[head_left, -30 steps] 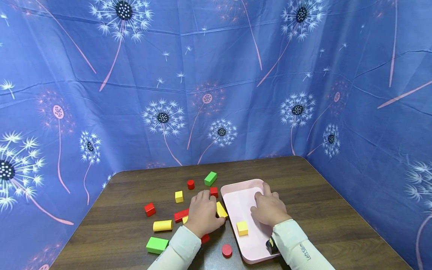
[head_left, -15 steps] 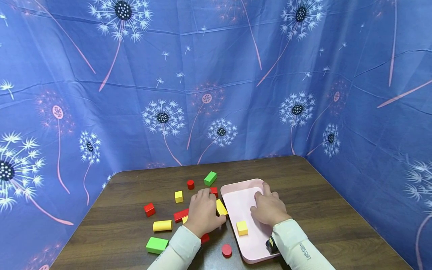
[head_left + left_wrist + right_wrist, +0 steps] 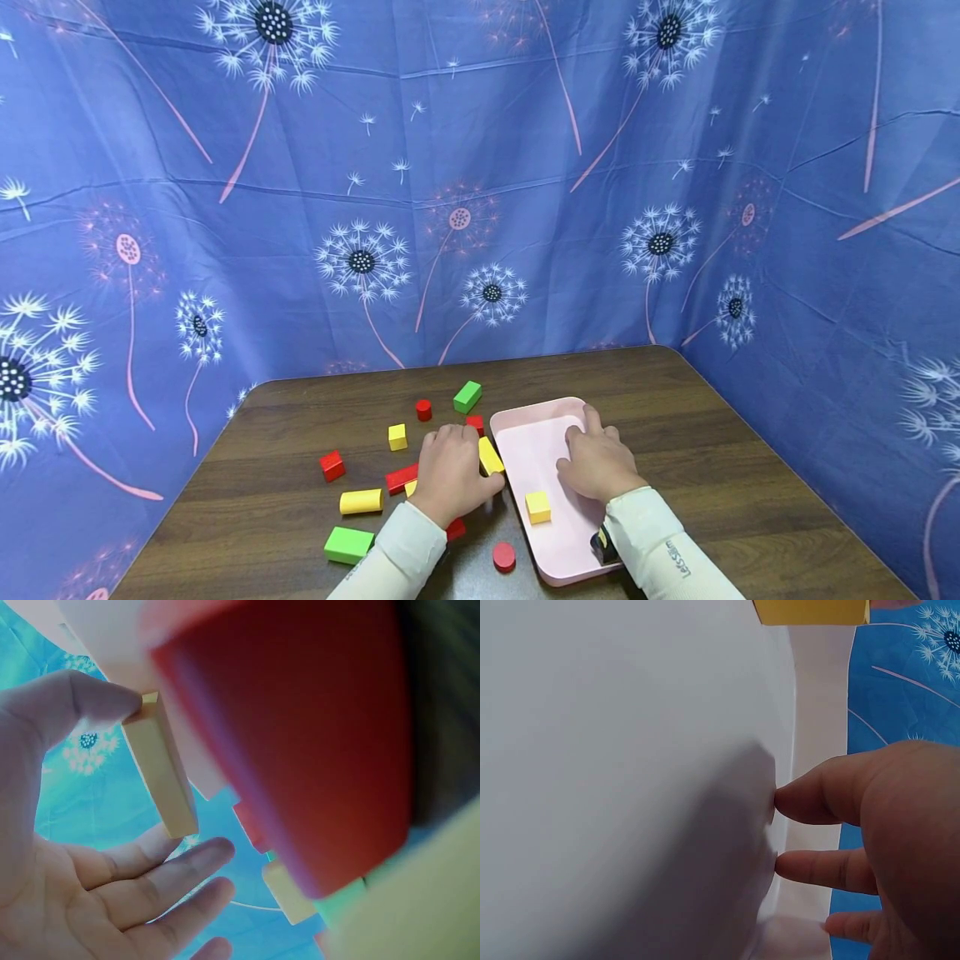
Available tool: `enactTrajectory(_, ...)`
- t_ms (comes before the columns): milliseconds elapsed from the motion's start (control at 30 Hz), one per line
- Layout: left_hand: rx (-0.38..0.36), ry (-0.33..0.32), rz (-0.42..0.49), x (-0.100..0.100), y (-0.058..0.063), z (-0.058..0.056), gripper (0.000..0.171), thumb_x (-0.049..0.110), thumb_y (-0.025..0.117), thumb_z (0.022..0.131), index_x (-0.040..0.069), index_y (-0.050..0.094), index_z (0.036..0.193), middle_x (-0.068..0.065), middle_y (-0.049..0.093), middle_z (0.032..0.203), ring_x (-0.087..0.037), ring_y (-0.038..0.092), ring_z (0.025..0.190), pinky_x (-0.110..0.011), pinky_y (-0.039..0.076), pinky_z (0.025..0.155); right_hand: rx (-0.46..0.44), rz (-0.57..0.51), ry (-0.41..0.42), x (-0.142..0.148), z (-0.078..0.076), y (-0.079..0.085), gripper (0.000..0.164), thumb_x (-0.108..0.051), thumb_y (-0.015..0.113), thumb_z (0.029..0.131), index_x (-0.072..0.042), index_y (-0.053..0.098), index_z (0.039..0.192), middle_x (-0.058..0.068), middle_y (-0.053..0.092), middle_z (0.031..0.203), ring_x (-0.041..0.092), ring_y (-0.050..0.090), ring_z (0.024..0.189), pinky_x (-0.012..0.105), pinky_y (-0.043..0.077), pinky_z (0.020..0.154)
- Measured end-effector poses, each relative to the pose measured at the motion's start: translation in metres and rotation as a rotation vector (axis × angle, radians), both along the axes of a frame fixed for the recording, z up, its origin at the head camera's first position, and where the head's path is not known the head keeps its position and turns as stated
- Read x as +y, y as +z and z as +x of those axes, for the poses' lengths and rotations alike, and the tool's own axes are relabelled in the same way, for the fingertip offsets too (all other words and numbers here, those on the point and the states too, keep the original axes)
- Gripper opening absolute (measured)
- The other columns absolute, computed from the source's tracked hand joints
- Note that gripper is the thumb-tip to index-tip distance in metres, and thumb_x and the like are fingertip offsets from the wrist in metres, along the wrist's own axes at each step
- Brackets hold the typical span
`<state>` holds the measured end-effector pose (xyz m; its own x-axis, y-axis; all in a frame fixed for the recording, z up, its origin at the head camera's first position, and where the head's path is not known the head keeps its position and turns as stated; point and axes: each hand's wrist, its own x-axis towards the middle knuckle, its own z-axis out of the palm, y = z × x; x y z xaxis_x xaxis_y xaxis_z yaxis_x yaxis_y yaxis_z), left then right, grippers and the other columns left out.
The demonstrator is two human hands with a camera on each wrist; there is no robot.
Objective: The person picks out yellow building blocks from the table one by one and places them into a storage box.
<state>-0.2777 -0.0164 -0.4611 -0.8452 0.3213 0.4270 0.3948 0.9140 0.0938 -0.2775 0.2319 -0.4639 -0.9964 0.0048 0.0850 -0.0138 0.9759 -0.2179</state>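
My left hand [image 3: 453, 471] pinches a yellow rectangular block [image 3: 491, 457] just left of the pink tray [image 3: 528, 412]. In the left wrist view, the thumb [image 3: 112, 697] presses one end of this yellow block [image 3: 159, 769] and the index fingertip meets the other; the remaining fingers are spread. My right hand [image 3: 600, 462] reaches into the tray with its fingers apart. The right wrist view has the thumb [image 3: 810, 795] and a fingertip touching the tray floor [image 3: 630, 750] near its wall. A yellow cube [image 3: 537, 507] lies inside the tray.
Left of the tray are a yellow cylinder [image 3: 362, 502], green blocks [image 3: 348, 545], a red cube [image 3: 332, 466] and a red disc [image 3: 504, 557]. A red block [image 3: 292, 742] looms close in the left wrist view. A blue dandelion-print cloth [image 3: 487, 183] hangs behind the table [image 3: 720, 483].
The left thumb has edged away from the person and toward the tray, and the yellow rectangular block has shifted slightly with it. The right hand and the tray stay as they were.
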Motion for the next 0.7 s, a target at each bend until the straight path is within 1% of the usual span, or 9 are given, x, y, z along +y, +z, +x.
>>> enactTrajectory(133, 0.013, 0.007, 0.001, 0.0005, 0.0002, 0.0003, 0.048, 0.056, 0.077, 0.072, 0.013, 0.062, 0.088, 0.003, 0.057, 0.070, -0.021, 0.062, 0.081, -0.043, 0.050, 0.079, 0.005, -0.001, 0.002, 0.0002, 0.0001, -0.0002, 0.045, -0.037, 0.073, 0.083, -0.008, 0.068, 0.117, 0.025, 0.026, 0.163, 0.045, 0.054, 0.109, 0.054, 0.053, 0.070)
enactTrajectory(233, 0.015, 0.013, 0.001, 0.0013, 0.0007, 0.0003, 0.048, 0.055, 0.077, 0.072, 0.013, 0.062, 0.090, 0.004, 0.056, 0.069, -0.020, 0.061, 0.079, -0.042, 0.049, 0.078, 0.003, -0.001, 0.002, 0.0002, 0.0000, -0.0001, 0.045, -0.037, 0.072, 0.083, -0.008, 0.068, 0.118, 0.025, 0.025, 0.163, 0.045, 0.055, 0.109, 0.054, 0.053, 0.070)
enactTrajectory(433, 0.019, 0.010, 0.010, 0.0027, 0.0003, -0.0005, 0.049, 0.054, 0.077, 0.072, 0.013, 0.063, 0.095, 0.002, 0.060, 0.078, -0.020, 0.059, 0.080, -0.043, 0.049, 0.077, 0.001, -0.004, 0.007, 0.0006, 0.0004, 0.0011, 0.043, -0.037, 0.073, 0.083, -0.008, 0.068, 0.115, 0.026, 0.026, 0.163, 0.044, 0.055, 0.107, 0.054, 0.052, 0.069)
enactTrajectory(533, 0.038, 0.005, 0.017, 0.0026, -0.0005, -0.0008, 0.048, 0.053, 0.076, 0.072, 0.013, 0.063, 0.097, 0.001, 0.061, 0.081, -0.020, 0.059, 0.081, -0.042, 0.049, 0.077, 0.000, -0.004, 0.010, 0.0006, 0.0010, 0.0020, 0.043, -0.037, 0.072, 0.083, -0.008, 0.068, 0.115, 0.026, 0.026, 0.162, 0.045, 0.055, 0.107, 0.055, 0.052, 0.069)
enactTrajectory(700, 0.075, -0.008, 0.032, 0.0023, -0.0005, -0.0009, 0.046, 0.052, 0.075, 0.074, 0.014, 0.063, 0.096, 0.001, 0.060, 0.082, -0.020, 0.057, 0.082, -0.041, 0.047, 0.075, 0.006, -0.004, 0.015, 0.0010, 0.0006, 0.0015, 0.041, -0.036, 0.072, 0.083, -0.008, 0.068, 0.113, 0.026, 0.026, 0.162, 0.045, 0.055, 0.107, 0.055, 0.053, 0.069)
